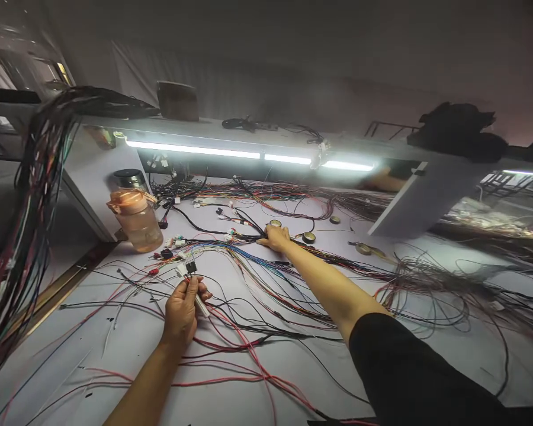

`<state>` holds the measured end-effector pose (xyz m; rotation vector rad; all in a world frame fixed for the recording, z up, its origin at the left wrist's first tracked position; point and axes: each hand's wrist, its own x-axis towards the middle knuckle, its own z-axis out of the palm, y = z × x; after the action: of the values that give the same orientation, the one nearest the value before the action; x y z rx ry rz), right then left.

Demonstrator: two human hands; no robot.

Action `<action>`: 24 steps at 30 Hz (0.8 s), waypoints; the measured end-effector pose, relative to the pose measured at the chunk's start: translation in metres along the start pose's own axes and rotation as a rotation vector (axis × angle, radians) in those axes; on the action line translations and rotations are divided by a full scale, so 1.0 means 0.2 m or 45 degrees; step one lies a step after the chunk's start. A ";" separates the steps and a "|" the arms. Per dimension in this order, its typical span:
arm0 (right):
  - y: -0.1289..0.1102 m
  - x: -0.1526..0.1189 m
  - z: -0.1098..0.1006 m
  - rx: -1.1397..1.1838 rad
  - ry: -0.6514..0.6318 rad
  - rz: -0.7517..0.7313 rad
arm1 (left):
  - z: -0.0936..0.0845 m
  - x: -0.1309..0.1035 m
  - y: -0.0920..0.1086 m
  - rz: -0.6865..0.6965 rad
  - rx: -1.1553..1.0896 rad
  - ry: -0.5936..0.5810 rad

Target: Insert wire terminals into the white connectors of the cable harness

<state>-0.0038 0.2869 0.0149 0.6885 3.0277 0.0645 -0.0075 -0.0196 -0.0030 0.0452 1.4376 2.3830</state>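
On the white table (124, 349), as the head view shows, loose wiring spreads across most of the surface. The left hand (182, 310) pinches a small black connector (191, 268) between thumb and fingertips, a white connector (180, 270) just beside it. The right hand (276, 238) lies farther forward, fingers curled over a wire bundle (326, 257); whether they clasp it or merely rest there, I cannot tell. The step in hand looks like handling and sorting wire ends; the next move seems to call for a gentle pull, since nearby strands cross. The left forearm rises from the lower edge, wrist bent slightly, knuckles outward. The right arm, in a black sleeve (408, 361), reaches long and nearly straight, palm down, near a tape roll (308, 238).
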 end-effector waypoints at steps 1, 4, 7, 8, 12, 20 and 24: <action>-0.01 0.01 0.00 -0.011 0.012 -0.024 | 0.00 0.00 0.00 -0.004 0.005 0.008; -0.01 0.03 0.02 -0.043 0.044 -0.147 | 0.00 0.00 0.00 -0.018 0.021 0.038; 0.00 0.05 0.03 -0.053 0.068 -0.212 | 0.00 0.01 0.00 -0.048 0.036 0.036; 0.01 0.05 0.04 -0.052 0.080 -0.196 | 0.01 0.01 0.00 -0.057 0.041 0.033; 0.03 0.05 0.08 -0.025 0.127 -0.057 | 0.01 0.00 0.00 -0.059 0.058 0.041; 0.03 0.05 0.11 0.077 0.144 0.026 | 0.00 0.01 -0.01 -0.076 0.095 0.052; -0.01 0.01 0.05 0.127 0.165 0.019 | -0.02 0.02 -0.01 -0.068 0.123 0.047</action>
<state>-0.0050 0.2860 0.0053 0.7429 3.1683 -0.0437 -0.0120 -0.0203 -0.0067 -0.0128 1.5507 2.2817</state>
